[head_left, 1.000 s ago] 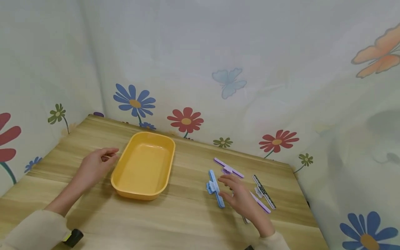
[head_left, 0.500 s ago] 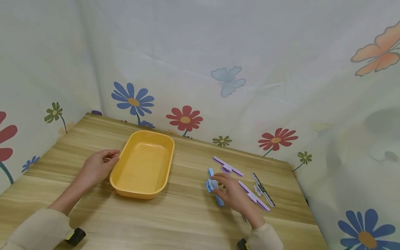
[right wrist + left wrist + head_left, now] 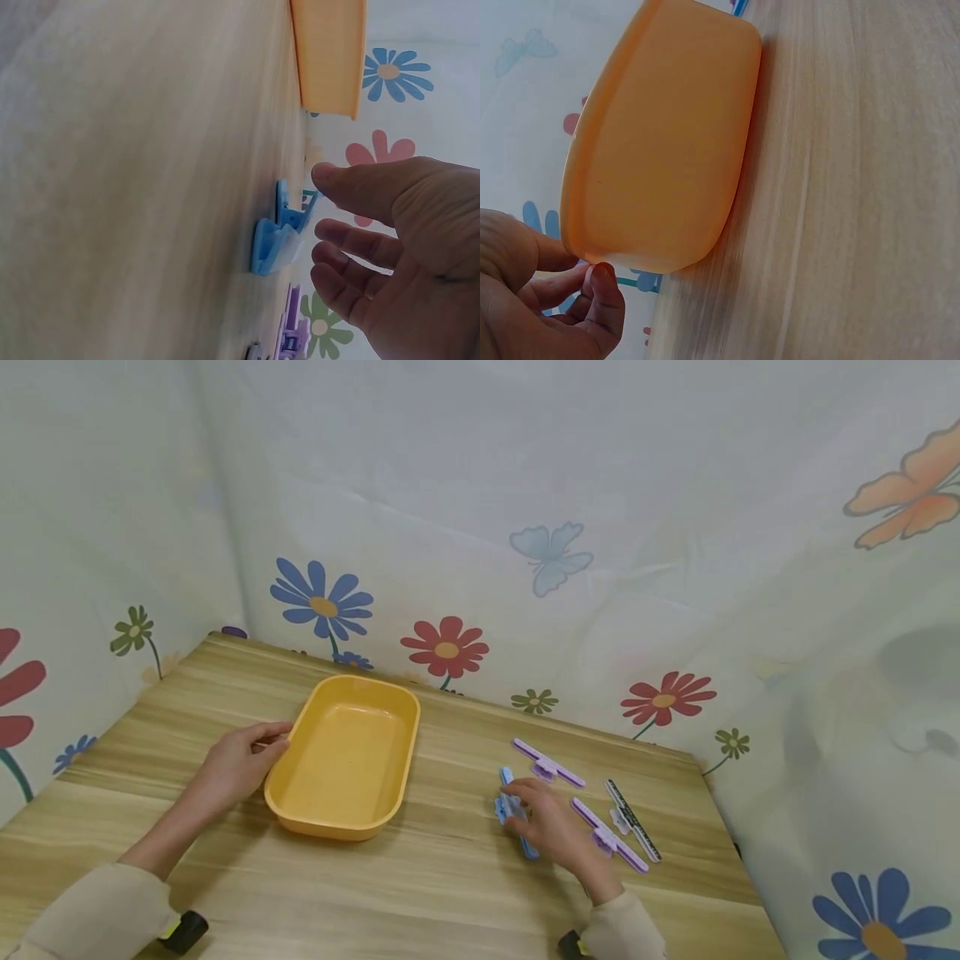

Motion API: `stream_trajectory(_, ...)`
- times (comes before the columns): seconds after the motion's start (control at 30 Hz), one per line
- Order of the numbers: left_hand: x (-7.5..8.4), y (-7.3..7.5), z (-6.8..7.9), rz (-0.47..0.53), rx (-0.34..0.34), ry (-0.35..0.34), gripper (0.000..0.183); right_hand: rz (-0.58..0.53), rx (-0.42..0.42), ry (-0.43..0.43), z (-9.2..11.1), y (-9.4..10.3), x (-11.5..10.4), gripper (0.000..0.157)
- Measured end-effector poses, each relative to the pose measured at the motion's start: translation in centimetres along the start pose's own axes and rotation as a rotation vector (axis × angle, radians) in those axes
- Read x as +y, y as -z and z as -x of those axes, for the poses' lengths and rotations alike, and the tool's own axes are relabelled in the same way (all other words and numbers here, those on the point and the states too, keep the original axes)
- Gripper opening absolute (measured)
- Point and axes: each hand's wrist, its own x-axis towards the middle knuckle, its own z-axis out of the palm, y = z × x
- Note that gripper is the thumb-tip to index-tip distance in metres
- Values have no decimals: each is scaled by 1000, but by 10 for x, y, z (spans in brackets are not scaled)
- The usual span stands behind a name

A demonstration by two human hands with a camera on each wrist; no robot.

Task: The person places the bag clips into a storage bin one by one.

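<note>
Toward the left edge of the bench [image 3: 442, 893], a yellow tray [image 3: 352, 764] is standing upright, its far end lying near the far edge. The person's left grip [image 3: 236, 764] is pinching the tray's left rim between thumb and finger. Across the bench, in its right half, a blue clip [image 3: 270, 247] is lying with its lever part sticking up from the surface. The right grip [image 3: 558, 827] is hovering around it from the right, released, thumb and fingers spreading apart; the views are not showing clearly whether they are touching the clip. Closer to the far edge, a far purple clip [image 3: 550, 765] is lying beyond the blue one, while a near purple clip [image 3: 610, 835] is resting just right of the hand. A black-and-white clip [image 3: 632, 820] is lying nearest the right edge. Behind the far edge, a flowered backdrop [image 3: 420, 485] is rising.
</note>
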Motion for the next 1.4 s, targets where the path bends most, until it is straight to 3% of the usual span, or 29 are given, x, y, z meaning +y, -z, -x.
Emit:
stream_trajectory(0.33,1,-2,1,6,-10,3,46,3,-11,58,-5,-10,5,43)
stream_trajectory(1.1,5,-1,0,23,-9,29,48,25,-43,-11,-8,-12,3,48)
stream_trajectory(1.4,4,0,-1,24,-30,32,51,11,-14,-11,-7,-10,4,48)
